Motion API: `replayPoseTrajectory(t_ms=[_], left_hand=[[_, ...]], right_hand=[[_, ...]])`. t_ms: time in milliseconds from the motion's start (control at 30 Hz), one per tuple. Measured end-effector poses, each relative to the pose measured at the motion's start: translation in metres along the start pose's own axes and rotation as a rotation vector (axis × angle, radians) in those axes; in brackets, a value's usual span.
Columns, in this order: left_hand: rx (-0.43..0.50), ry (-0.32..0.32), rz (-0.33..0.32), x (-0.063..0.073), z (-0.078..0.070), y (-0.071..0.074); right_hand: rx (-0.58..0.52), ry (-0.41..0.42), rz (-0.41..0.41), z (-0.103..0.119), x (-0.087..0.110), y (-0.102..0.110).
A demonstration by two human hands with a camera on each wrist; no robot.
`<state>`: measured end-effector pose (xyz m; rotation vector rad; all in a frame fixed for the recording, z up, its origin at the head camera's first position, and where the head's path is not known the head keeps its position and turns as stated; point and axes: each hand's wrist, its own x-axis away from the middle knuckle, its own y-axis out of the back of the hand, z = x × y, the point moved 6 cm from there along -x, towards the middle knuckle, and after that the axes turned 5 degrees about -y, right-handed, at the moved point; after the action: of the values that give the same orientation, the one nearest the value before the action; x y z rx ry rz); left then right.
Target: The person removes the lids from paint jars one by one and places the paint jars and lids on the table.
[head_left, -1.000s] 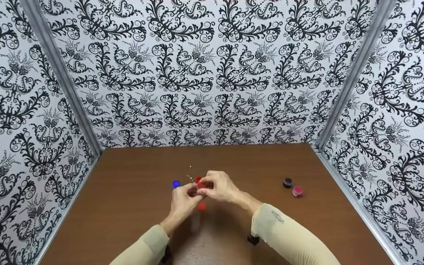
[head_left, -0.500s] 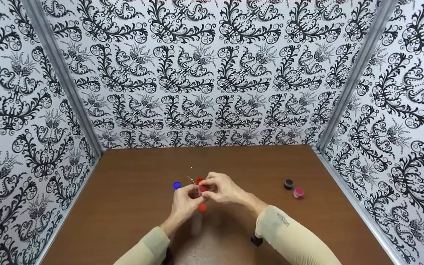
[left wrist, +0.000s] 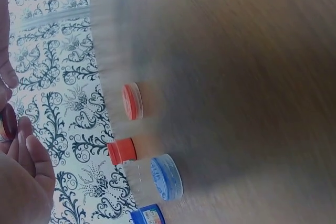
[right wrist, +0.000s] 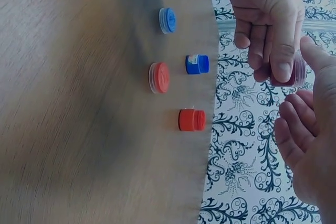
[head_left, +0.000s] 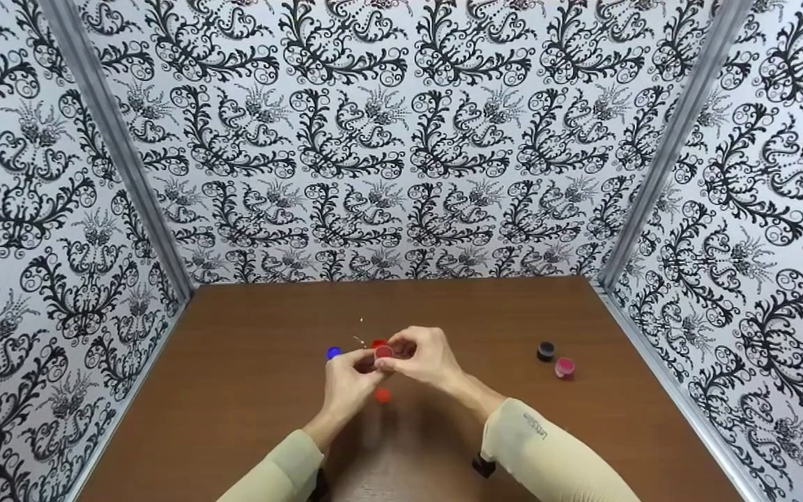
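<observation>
Head view, nearest first: two cream sleeves (head_left: 548,453) come up from the bottom edge over the brown counter (head_left: 248,390). Just beyond them a red lid (head_left: 382,395) lies flat on the counter, below the hands. Above it the left hand (head_left: 349,380) and the right hand (head_left: 426,359) meet over the middle of the counter, holding between them a small clear jar of red paint (head_left: 383,352), lifted off the surface. The left hand pinches the jar between thumb and curled fingers; in the right wrist view its thumb lies across the jar's side. The right hand is curled round the jar's far side, its fingers (right wrist: 294,129) bent close by the jar; whether they press on it I cannot tell.

Just past the hands a small red jar (head_left: 378,343) stands on the counter, and to its left a blue jar (head_left: 333,353). The right wrist view also shows a blue lid (right wrist: 167,20) lying beside the blue jar. Well apart to the right stand a black jar (head_left: 546,351) and a pink jar (head_left: 564,367), near each other. Farthest off, walls papered in a black-and-white scroll pattern (head_left: 401,139) close in the counter on three sides.
</observation>
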<state>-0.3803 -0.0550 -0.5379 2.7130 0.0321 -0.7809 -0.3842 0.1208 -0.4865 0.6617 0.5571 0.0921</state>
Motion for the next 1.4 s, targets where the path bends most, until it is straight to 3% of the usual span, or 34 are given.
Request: replayPoseTrajectory(t_ms=[400, 633, 733, 967, 1067, 1233, 1400], left_hand=[[-0.044, -0.005, -0.014, -0.001, -0.005, 0.001], [-0.016, -0.014, 0.024, -0.001, -0.004, 0.001], [-0.023, -0.021, 0.043, -0.001, -0.003, 0.001], [0.018, -0.029, 0.093, 0.003, -0.004, -0.004], [0.038, 0.0, 0.095, 0.005, -0.001, -0.006], [0.049, 0.026, 0.081, 0.004, -0.002, -0.006], [0.067, 0.049, 0.042, -0.001, -0.006, -0.004]], right_hand=[[-0.017, -0.007, -0.021, 0.006, 0.0, -0.001], [0.031, 0.144, 0.007, 0.011, 0.001, 0.0], [0.048, 0.181, 0.064, 0.012, 0.001, -0.001], [-0.003, 0.072, 0.353, 0.011, 0.0, 0.001], [-0.003, 0.08, 0.4, 0.011, 0.0, 0.001], [-0.053, 0.067, 0.363, 0.009, 0.002, 0.002], [-0.114, 0.001, 0.157, 0.004, 0.003, 0.008]])
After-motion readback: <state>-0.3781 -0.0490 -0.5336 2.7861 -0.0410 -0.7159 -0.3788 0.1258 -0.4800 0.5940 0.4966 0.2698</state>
